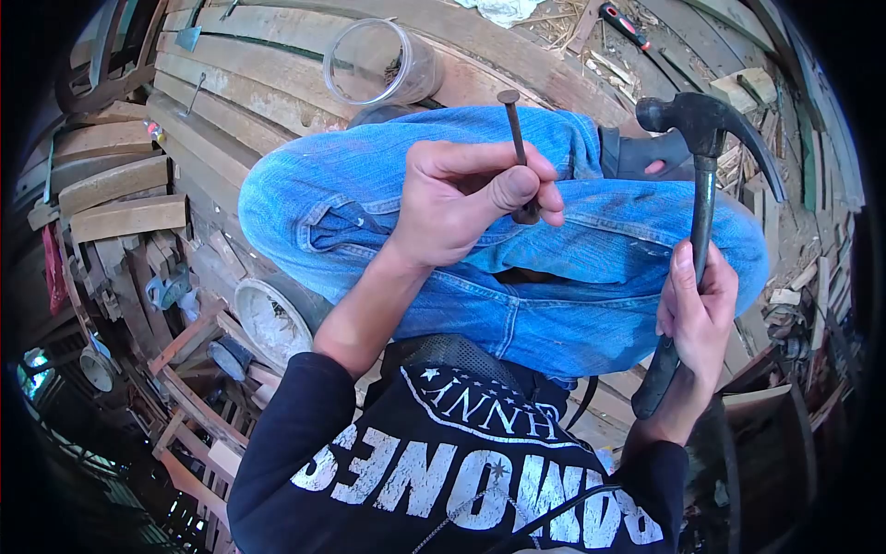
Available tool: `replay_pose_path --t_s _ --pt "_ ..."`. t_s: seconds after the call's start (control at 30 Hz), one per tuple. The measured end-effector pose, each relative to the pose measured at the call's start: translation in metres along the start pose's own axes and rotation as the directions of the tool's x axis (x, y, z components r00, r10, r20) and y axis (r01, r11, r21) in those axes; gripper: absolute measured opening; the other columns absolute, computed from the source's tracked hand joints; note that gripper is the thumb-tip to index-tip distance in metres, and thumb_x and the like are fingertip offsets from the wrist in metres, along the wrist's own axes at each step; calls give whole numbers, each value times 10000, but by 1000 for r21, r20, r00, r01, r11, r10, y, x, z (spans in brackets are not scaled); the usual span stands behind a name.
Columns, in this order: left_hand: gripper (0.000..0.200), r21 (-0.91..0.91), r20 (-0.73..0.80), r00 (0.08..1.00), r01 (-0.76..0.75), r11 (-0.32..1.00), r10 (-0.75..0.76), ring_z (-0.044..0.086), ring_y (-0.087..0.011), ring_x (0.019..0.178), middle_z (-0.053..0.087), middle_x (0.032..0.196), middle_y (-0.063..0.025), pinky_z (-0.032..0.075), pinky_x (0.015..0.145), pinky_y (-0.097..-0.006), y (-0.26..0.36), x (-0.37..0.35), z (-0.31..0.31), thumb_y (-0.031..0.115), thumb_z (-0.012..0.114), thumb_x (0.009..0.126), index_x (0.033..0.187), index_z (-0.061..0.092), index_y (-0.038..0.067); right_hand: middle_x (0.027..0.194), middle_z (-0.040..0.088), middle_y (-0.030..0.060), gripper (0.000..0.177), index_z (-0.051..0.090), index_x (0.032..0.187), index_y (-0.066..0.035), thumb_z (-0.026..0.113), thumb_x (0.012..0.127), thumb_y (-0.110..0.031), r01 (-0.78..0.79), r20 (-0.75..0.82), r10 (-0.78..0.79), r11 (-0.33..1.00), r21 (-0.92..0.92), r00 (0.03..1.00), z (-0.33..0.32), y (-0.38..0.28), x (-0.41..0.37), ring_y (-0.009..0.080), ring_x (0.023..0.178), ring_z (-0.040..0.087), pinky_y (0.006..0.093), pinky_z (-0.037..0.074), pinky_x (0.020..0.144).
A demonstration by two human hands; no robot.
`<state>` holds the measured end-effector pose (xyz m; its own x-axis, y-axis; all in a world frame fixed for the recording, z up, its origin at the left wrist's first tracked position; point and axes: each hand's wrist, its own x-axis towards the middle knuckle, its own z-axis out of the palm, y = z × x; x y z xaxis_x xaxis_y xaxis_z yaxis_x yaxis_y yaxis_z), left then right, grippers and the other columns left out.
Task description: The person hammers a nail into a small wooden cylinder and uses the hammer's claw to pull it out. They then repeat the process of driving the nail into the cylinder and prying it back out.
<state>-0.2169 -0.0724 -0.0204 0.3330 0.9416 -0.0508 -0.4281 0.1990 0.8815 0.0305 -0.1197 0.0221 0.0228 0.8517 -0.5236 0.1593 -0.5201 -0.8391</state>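
Note:
My left hand [471, 198] is raised over my lap, thumb and fingers pinched round a large rusty nail [514, 129]. Its flat head points up and away from me. Below the fingers a dark, thicker end [526, 215] pokes out; the part between is hidden in the grip. A claw hammer [703, 185] stands nearly upright in my right hand [699, 300], which is wrapped round the handle. The black hammer head is at the top, its claw curving to the right, and the dark grip end hangs below the hand. Both hands are apart, above my jeans [591, 249].
A clear plastic tub [369, 60] stands on wooden planks [249, 60] beyond my knees. A red-and-black handled tool [626, 26] lies among wood scraps at the far right. A whitish bucket [272, 323] sits by my left elbow. Cut wood pieces [129, 219] are stacked at left.

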Motion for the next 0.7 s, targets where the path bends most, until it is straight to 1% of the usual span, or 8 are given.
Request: replay_pose_path --t_s 0.3,0.37,0.4,0.5,0.53,0.57,0.63,0.7 --pt "95 116 47 996 -74 991 69 671 -259 675 652 715 -161 545 760 -411 6 4 1 -7 566 876 889 632 -74 475 359 -47 248 471 848 -37 495 960 -257 -3 16 3 1000 2 1000 -1 -2 0 31 322 312 193 270 304" --pt "74 329 127 981 -178 927 143 678 -254 675 658 699 -162 550 751 -401 11 5 1 -23 592 849 847 638 -80 476 360 -47 245 471 850 -36 496 959 -254 20 25 -20 1000 11 999 -2 -1 0 32 323 315 194 274 305" --pt "64 367 126 981 -184 912 147 680 -250 672 660 691 -158 555 741 -387 11 4 1 -27 609 832 824 641 -81 475 359 -47 245 471 850 -35 497 959 -254 13 26 -14 1000 29 1000 -2 0 0 33 324 316 195 276 306" --pt "71 343 86 987 -156 926 135 678 -245 666 658 691 -153 557 738 -374 12 3 2 -21 609 836 829 641 -83 472 359 -47 248 471 850 -35 501 957 -256 7 32 -8 999 38 999 -2 0 0 34 324 320 198 279 306" --pt "79 281 66 990 -135 950 121 674 -237 670 659 710 -152 560 727 -365 11 4 2 -15 601 848 851 640 -84 471 360 -47 249 471 849 -35 502 956 -259 16 34 -17 999 31 999 -3 1 0 34 323 320 198 278 306" --pt "79 276 59 990 -137 951 125 674 -237 670 659 710 -152 560 727 -365 9 3 3 -15 601 848 851 640 -84 470 360 -46 251 471 849 -36 503 956 -261 22 36 -22 1000 22 999 -3 1 0 35 322 320 199 277 305" --pt "92 96 1 997 -72 993 72 670 -227 682 660 736 -154 561 714 -357 5 2 2 -8 591 861 885 639 -83 470 365 -45 254 472 849 -38 505 955 -266 9 33 -9 1000 2 999 -2 0 -1 36 320 323 200 276 304" --pt "98 88 18 995 -96 991 95 667 -222 692 660 752 -153 560 707 -351 4 2 1 -6 587 865 907 637 -81 472 357 -49 258 465 831 -47 497 958 -269 7 10 -7 999 -40 1000 -1 -1 -1 35 323 318 201 279 302"
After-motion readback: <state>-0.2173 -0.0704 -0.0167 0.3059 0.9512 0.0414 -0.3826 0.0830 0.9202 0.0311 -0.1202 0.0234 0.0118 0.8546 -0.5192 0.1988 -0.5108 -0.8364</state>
